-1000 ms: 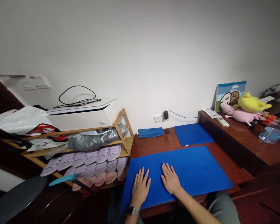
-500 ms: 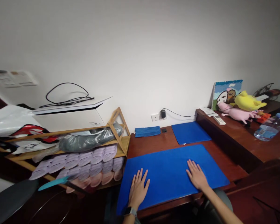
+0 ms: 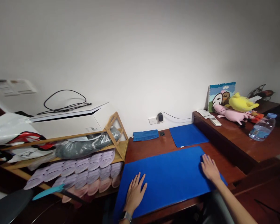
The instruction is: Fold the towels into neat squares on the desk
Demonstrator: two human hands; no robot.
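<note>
Since a second ago the right hand (image 3: pixel 210 169) has slid from beside the left hand (image 3: pixel 134 193) out to the right edge of the large blue felt mat (image 3: pixel 168 179), which lies flat along the front edge of the dark red wooden desk (image 3: pixel 149 147). The left has stayed near the mat's front-left corner. Both lie palm down, fingers (image 3: pixel 137 181) stretched and slightly spread (gripping nothing), pressing on the mat

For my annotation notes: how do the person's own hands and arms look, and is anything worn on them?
Both hands are bare, no gloves or rings visible. The left hand has a dark wristwatch with a light-coloured band. The right hand has a bare forearm, no sleeve in view.
</note>
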